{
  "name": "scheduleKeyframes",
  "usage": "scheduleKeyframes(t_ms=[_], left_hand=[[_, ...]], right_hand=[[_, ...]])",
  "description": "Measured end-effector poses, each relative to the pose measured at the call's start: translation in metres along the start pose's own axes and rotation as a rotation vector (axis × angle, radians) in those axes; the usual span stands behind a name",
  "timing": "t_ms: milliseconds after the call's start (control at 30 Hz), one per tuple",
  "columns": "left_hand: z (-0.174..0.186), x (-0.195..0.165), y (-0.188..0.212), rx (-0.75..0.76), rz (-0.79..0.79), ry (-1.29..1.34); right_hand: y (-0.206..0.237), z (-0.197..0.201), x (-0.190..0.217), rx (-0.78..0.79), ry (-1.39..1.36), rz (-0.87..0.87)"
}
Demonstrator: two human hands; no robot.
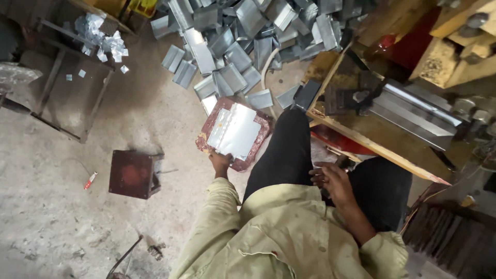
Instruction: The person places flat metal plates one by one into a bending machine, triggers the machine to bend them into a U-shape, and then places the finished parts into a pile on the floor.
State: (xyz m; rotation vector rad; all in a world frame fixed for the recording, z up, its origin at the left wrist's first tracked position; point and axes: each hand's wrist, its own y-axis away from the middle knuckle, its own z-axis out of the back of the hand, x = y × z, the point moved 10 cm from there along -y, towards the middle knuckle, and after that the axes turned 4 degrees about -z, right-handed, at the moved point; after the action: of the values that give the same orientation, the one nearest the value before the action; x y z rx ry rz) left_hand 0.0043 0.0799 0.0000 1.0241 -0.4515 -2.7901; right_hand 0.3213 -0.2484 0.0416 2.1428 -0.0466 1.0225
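the left hand (221, 163) grips the near edge of a metal sheet (235, 132) over a red board (214, 120) (right hand (330, 181) loose on the thigh), whose sharp edge might cut fingers.

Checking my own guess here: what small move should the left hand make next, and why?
Probably lift the top sheet toward the bench. The left hand grips the stack's near edge, while the right hand rests empty on the lap.

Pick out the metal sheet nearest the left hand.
The flat sheet on the reddish board, right above the left hand; the other pieces lie piled farther off on the floor.
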Motion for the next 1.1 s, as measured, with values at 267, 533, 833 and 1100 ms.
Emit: scheduleKeyframes(t_ms=[267, 533, 833, 1100], left_hand=[[0.003, 0.044, 0.007, -0.203, 0.619, 0.243], [0.001, 0.059, 0.001, -0.202, 0.710, 0.143], [-0.036, -0.013, -0.066, 0.144, 0.003, -0.461], [-0.041, -0.010, -0.084, 0.199, 0.031, -0.613]], right_hand=[[0.001, -0.015, 0.012, -0.009, -0.001, -0.003], [0.018, -0.002, 0.018, -0.091, 0.026, 0.003], [0.026, 0.006, 0.012, -0.163, 0.012, -0.031], [0.023, 0.002, 0.011, -0.179, 0.003, -0.031]])
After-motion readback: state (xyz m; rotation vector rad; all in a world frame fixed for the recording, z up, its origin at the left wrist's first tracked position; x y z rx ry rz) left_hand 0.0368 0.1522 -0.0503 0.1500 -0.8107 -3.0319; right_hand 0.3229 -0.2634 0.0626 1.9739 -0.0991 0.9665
